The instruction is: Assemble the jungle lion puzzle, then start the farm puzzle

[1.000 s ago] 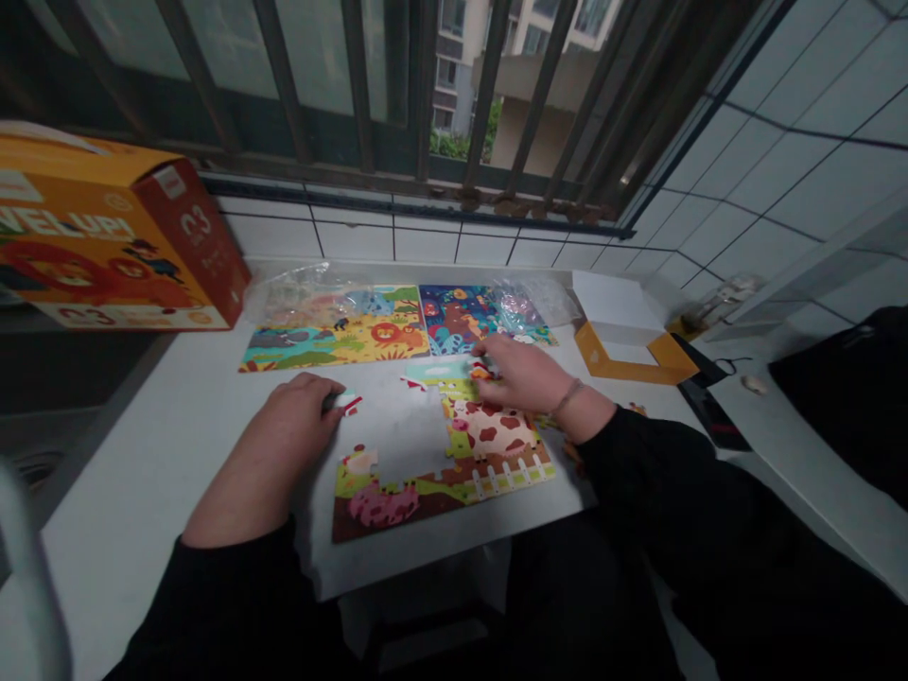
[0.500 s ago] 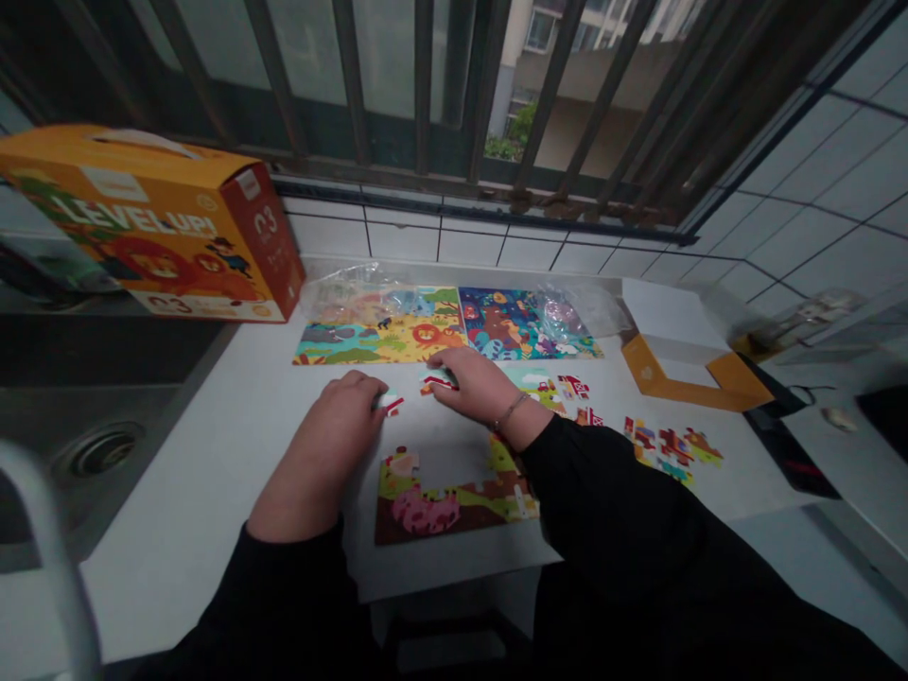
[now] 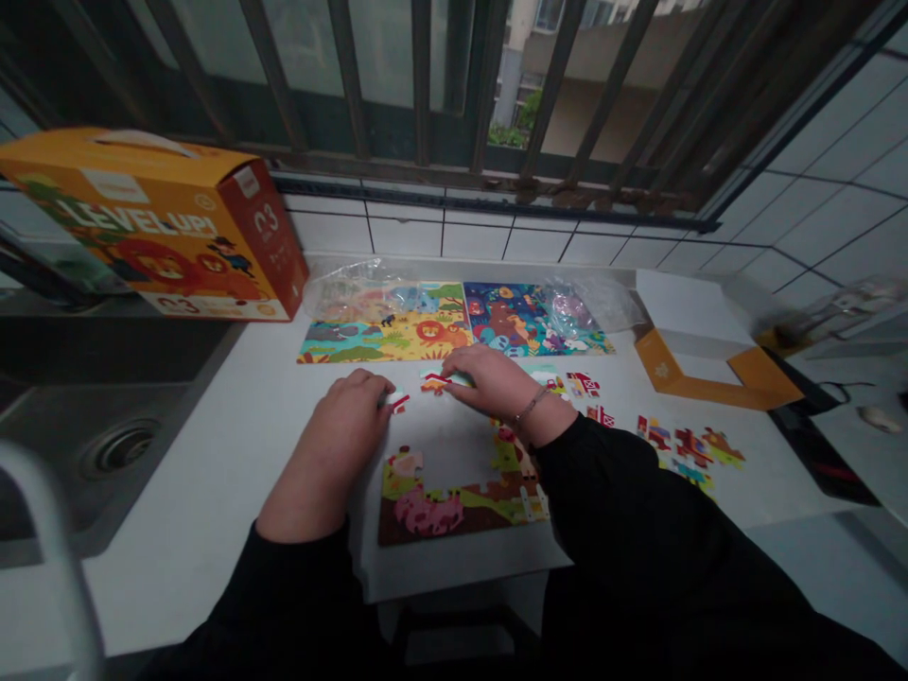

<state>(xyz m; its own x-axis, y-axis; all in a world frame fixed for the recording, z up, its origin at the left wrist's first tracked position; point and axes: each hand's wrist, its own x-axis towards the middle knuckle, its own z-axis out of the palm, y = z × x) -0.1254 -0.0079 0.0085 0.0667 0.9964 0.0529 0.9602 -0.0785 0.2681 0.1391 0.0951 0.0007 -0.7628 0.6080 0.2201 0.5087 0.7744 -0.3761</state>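
My left hand (image 3: 344,426) is closed, its fingertips pinching a small white-and-red puzzle piece (image 3: 399,403) above the white counter. To its right, the thumb and fingers of my right hand (image 3: 489,383) close on a puzzle piece (image 3: 458,378), mostly hidden by the fingers. Another piece with a red roof stripe (image 3: 432,382) lies against those fingertips; whether the two are joined I cannot tell. Below both hands lies a partly assembled farm puzzle (image 3: 429,515), with a pink pig along its lower edge and bare counter showing in its middle.
Loose puzzle pieces (image 3: 691,445) lie to the right, some behind my right forearm. At the back are a lion puzzle (image 3: 383,331) and a dark blue animal puzzle (image 3: 507,322) with clear plastic wrap (image 3: 592,303). An orange box (image 3: 156,227), an open carton (image 3: 709,369) and a sink (image 3: 134,445) surround them.
My right hand has shifted slightly to the right, so more of the red-striped piece shows. The left hand keeps its pinch almost in place. The whole view has moved a little.
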